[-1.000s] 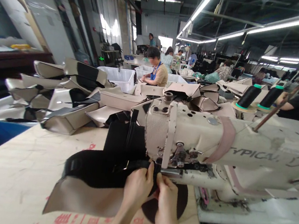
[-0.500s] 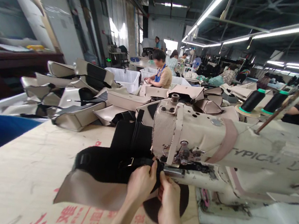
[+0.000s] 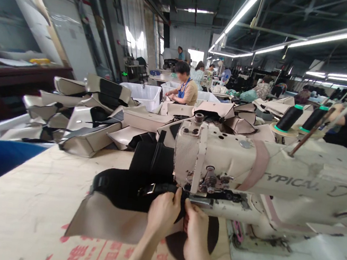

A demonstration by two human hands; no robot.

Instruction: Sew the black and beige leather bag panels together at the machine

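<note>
My left hand (image 3: 162, 214) and my right hand (image 3: 195, 228) sit side by side, both pinched closed on the black fabric piece (image 3: 126, 188) right below the head of the cream sewing machine (image 3: 236, 164). The black piece carries a strap with a metal buckle (image 3: 151, 188) and joins a beige panel (image 3: 108, 224) that lies flat on the table. The needle area is hidden behind my fingers and the machine head.
A wooden table (image 3: 20, 211) with red printed characters spreads to the left. Stacked beige and black sewn pieces (image 3: 85, 113) pile up behind it, with white bins (image 3: 143, 93). Two black thread cones (image 3: 288, 117) stand on the machine. Other people work at stations farther back and at right.
The view has shifted slightly. My hands keep their grip on the black piece by the machine head, almost unmoved.
</note>
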